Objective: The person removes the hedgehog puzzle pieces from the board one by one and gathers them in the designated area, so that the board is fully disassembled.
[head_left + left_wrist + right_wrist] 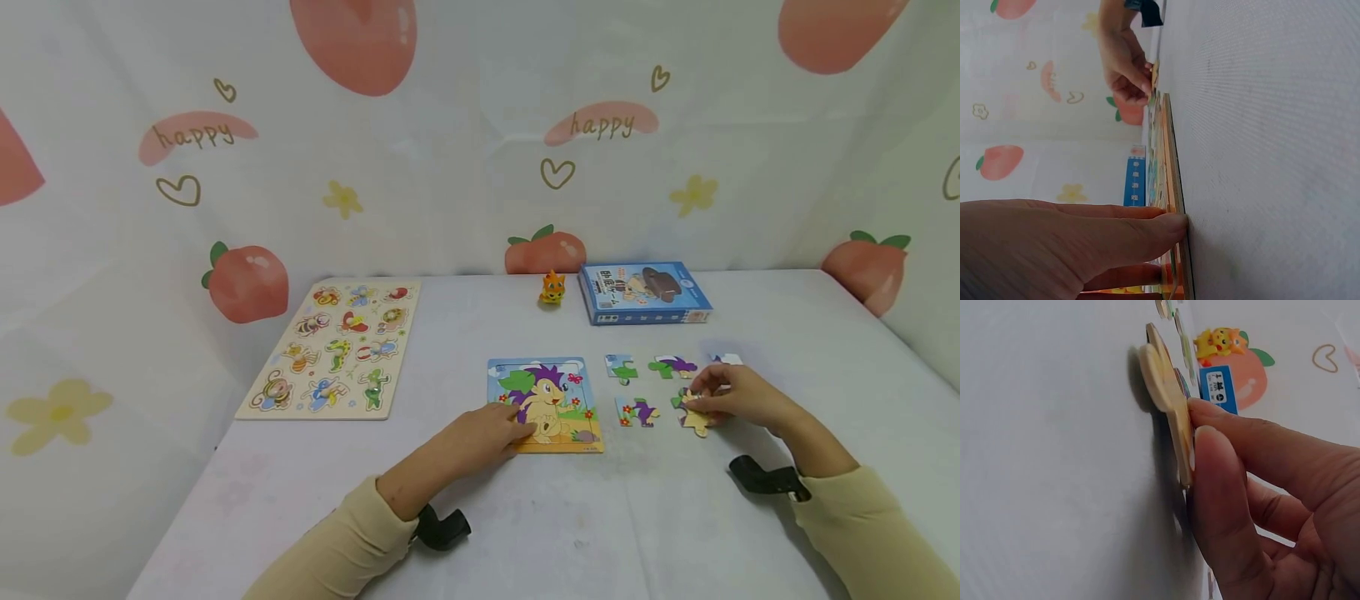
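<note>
My left hand [487, 429] rests on the lower left corner of a square hedgehog jigsaw board [551, 442]. In the left wrist view its thumb [1169, 228] touches the board's near edge, with the other fingers reaching over the top. My right hand [735, 396] pinches a yellow-and-green puzzle piece [697, 421] between thumb and forefinger. The right wrist view shows this wooden piece [1175, 425] edge-on, tilted close to the tabletop. Left of that hand lie loose pieces: a blue-green one [621, 368], a green-and-purple one [671, 367] and one with red flowers [636, 412].
Another piece [726, 359] lies partly hidden behind my right hand. A wooden insect puzzle board [382, 400] is at the far left. Towards the back stand a small orange-yellow figure [552, 288] and a blue box [645, 293]. A printed cloth hangs behind the white table [525, 533].
</note>
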`<state>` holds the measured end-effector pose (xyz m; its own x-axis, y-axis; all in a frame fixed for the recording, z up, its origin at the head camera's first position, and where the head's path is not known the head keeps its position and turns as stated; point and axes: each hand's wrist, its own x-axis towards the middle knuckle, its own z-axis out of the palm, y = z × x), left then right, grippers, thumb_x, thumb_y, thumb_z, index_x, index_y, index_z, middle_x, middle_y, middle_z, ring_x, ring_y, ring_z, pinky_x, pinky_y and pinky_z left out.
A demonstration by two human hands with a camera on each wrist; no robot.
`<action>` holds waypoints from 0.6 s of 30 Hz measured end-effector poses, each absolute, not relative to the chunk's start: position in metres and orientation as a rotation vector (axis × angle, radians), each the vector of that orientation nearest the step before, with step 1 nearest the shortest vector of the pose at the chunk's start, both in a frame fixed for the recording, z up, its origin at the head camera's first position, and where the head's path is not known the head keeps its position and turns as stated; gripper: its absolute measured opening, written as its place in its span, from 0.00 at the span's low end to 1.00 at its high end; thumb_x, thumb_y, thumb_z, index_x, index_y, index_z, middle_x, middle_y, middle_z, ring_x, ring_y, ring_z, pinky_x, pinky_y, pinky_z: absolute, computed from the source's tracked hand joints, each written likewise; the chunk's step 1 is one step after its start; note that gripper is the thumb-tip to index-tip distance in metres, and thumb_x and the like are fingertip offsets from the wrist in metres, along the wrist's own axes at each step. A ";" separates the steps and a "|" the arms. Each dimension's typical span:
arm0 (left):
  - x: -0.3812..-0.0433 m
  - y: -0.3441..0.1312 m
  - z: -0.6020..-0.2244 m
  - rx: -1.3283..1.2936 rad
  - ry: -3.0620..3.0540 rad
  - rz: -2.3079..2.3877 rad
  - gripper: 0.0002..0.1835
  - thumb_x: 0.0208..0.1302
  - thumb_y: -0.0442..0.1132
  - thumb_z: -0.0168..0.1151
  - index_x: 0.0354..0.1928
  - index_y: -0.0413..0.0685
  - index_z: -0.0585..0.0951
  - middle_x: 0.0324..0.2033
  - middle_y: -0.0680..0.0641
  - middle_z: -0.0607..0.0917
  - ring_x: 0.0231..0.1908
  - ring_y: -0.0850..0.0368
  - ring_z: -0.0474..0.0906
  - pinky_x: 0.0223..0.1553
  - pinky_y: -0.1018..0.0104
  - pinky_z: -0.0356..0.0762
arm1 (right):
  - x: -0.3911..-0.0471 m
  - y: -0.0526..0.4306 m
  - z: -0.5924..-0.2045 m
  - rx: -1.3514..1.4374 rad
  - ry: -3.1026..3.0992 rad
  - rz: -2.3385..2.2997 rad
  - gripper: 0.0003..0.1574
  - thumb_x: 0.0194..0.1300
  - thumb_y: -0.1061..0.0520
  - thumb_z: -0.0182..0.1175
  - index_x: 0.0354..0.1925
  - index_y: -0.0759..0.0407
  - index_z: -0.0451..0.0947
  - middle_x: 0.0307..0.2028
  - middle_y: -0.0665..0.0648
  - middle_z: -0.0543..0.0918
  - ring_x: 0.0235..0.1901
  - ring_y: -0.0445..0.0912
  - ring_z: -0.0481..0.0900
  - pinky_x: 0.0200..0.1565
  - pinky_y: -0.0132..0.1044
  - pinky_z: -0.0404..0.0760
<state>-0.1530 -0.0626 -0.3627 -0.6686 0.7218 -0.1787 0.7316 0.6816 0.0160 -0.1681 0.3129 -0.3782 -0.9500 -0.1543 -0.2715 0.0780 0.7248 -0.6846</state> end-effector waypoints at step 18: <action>-0.154 -0.063 -0.364 1.194 2.727 -0.093 0.20 0.64 0.46 0.58 0.59 0.61 0.76 0.58 0.46 0.76 0.58 0.53 0.73 0.55 0.60 0.76 | -0.167 0.310 -0.376 -0.030 2.642 -1.007 0.24 0.56 0.50 0.66 0.38 0.70 0.74 0.29 0.54 0.75 0.28 0.42 0.73 0.28 0.29 0.78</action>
<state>-0.1539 -0.0625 -0.3637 -0.6676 0.7239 -0.1740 0.7341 0.6790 0.0083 -0.1675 0.3099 -0.3762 -0.9509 -0.1295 -0.2810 0.0904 0.7522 -0.6527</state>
